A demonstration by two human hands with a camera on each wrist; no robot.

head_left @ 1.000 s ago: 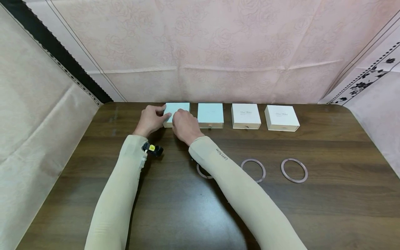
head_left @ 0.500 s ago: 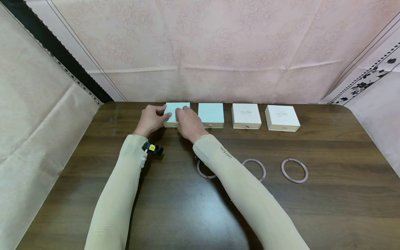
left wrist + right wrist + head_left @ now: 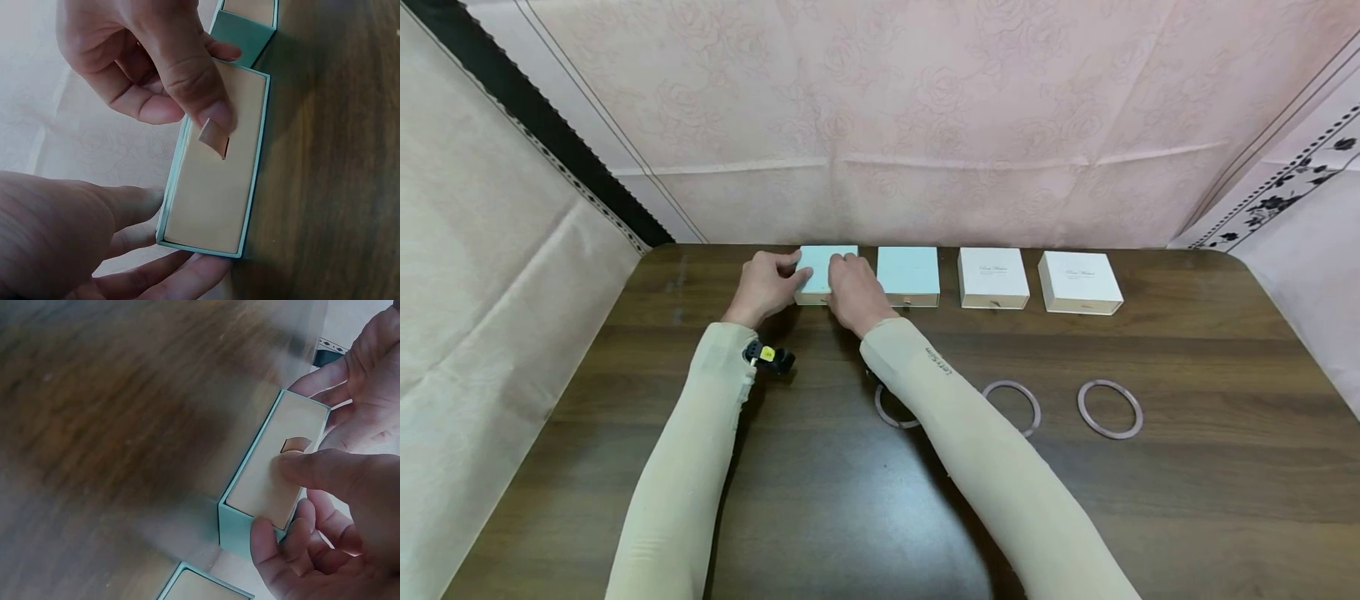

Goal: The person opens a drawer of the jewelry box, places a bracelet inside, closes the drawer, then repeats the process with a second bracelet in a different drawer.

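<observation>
At the left end of the row stands a light blue drawer box (image 3: 822, 260). My left hand (image 3: 763, 288) grips its left end, thumb on one side and fingers on the other. My right hand (image 3: 856, 293) is at the box's right part. In the left wrist view its thumb touches a small pull tab (image 3: 214, 137) that sticks out of the cream drawer front (image 3: 209, 200). Its other fingers bend at the box's right end (image 3: 237, 528) in the right wrist view. The drawer front sits level with the sleeve's rim. What the box contains is hidden.
A second light blue box (image 3: 907, 271) stands just right, then two white boxes (image 3: 992, 271) with printed lids. Three pale purple rings lie nearer on the wooden table (image 3: 820, 500): one ring (image 3: 1110, 409) in full view, two partly behind the right forearm. A pink patterned cloth (image 3: 880, 125) hangs behind.
My right hand has shifted slightly right along the leftmost box, uncovering more of its lid. My left hand has kept its hold. The boxes and rings look unmoved.
</observation>
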